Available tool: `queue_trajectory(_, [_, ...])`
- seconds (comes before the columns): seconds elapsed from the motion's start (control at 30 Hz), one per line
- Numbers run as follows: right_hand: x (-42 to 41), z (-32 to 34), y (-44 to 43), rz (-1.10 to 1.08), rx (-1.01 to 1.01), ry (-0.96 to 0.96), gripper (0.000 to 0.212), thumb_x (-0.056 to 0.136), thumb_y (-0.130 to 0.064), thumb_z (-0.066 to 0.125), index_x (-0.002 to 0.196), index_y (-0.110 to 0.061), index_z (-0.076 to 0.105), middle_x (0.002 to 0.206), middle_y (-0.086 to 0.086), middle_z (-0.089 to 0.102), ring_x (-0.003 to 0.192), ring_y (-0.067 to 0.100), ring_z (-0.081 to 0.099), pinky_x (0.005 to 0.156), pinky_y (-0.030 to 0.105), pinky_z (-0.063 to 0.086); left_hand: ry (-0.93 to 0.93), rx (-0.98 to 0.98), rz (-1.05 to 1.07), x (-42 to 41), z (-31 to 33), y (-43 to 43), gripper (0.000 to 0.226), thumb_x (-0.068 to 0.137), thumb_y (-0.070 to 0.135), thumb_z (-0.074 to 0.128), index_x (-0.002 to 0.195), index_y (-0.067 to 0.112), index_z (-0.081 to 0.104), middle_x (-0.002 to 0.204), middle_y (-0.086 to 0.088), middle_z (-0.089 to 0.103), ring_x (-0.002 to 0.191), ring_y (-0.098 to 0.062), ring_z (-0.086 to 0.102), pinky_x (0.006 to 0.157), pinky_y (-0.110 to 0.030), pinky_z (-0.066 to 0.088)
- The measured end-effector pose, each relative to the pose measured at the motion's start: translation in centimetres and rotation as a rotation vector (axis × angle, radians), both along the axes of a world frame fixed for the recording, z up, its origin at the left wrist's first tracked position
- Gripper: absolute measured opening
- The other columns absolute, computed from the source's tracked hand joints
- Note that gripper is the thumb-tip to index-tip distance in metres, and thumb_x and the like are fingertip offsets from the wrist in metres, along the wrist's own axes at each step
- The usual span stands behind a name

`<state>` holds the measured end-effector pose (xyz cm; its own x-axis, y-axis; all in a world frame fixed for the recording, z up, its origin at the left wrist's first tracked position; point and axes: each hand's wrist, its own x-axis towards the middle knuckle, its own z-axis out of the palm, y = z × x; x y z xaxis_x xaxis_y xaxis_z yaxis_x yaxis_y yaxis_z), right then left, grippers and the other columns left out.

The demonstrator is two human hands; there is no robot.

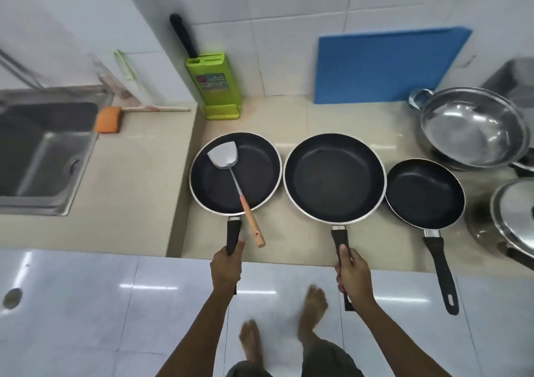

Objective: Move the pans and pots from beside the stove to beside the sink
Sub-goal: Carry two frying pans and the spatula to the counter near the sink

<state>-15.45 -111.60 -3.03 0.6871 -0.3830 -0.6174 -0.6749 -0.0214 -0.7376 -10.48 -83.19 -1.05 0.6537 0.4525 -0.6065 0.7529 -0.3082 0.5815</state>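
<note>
While my left hand (226, 266) grips the black-handled dark frying pan (235, 173) holding a steel spatula (231, 174), nearest the steel sink (43, 157), my right hand (354, 274) clamps the larger black pan (335, 177) beside it.

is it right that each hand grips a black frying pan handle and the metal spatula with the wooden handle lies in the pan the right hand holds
Not quite. The head view shows the metal spatula with the wooden handle lying in the black frying pan held by the left hand, not the right. The rest holds: the right hand grips the handle of the larger black frying pan beside it.
</note>
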Motion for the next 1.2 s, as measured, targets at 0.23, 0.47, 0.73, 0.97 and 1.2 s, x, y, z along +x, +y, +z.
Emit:
queue_trajectory(0.23, [1.8, 2.7, -0.7, 0.053, -0.115, -0.089, 0.043, 0.103, -0.044, 0.048, 0.082, -0.008, 0.059, 0.059, 0.011, 0.055, 0.041, 0.018, 0.042, 0.037, 0.025, 0.037, -0.097, 0.047, 0.012, -2.1, 2.7, 0.0, 0.056, 0.086, 0.063, 0.063, 0.064, 0.012, 0.058, 0.059, -0.006, 0.060, 0.057, -0.022, 0.059, 0.063, -0.043, 0.058])
queue_trajectory(0.47, [2.8, 8.2, 0.7, 0.081, -0.208, -0.211, 0.040, 0.104, -0.040, 0.050, 0.086, -0.005, 0.058, 0.059, 0.009, 0.053, 0.039, 0.016, 0.039, 0.036, 0.025, 0.035, -0.223, -0.014, 0.041, -2.8, 6.9, 3.2, 0.064, 0.084, 0.066, 0.063, 0.070, 0.003, 0.062, 0.057, -0.005, 0.055, 0.052, -0.022, 0.055, 0.055, -0.037, 0.050])
queue_trajectory(0.73, [1.2, 15.2, 9.1, 0.173, -0.219, -0.342, 0.030, 0.104, -0.033, 0.049, 0.085, -0.014, 0.061, 0.062, 0.010, 0.058, 0.038, 0.014, 0.043, 0.036, 0.026, 0.038, -0.340, -0.022, 0.161, -6.5, 11.5, 12.7, 0.064, 0.085, 0.068, 0.060, 0.067, 0.007, 0.062, 0.051, -0.002, 0.058, 0.043, -0.015, 0.055, 0.044, -0.029, 0.048])
queue_trajectory(0.97, [-1.8, 17.4, 22.5, 0.322, -0.059, -0.422, 0.025, 0.101, -0.031, 0.053, 0.084, -0.022, 0.068, 0.058, 0.005, 0.065, 0.040, 0.018, 0.047, 0.038, 0.029, 0.042, -0.395, 0.038, 0.324, -13.9, 14.5, 26.4, 0.062, 0.085, 0.070, 0.057, 0.070, 0.010, 0.061, 0.054, -0.001, 0.059, 0.044, -0.012, 0.054, 0.041, -0.023, 0.044])
queue_trajectory(1.2, [-0.6, 18.1, 38.6, 0.535, 0.011, -0.417, 0.022, 0.100, -0.029, 0.055, 0.088, -0.020, 0.071, 0.058, 0.007, 0.065, 0.040, 0.020, 0.049, 0.040, 0.030, 0.044, -0.381, 0.137, 0.535, -20.5, 16.7, 39.3, 0.063, 0.086, 0.070, 0.055, 0.071, 0.010, 0.063, 0.060, -0.005, 0.062, 0.050, -0.018, 0.060, 0.045, -0.027, 0.048])
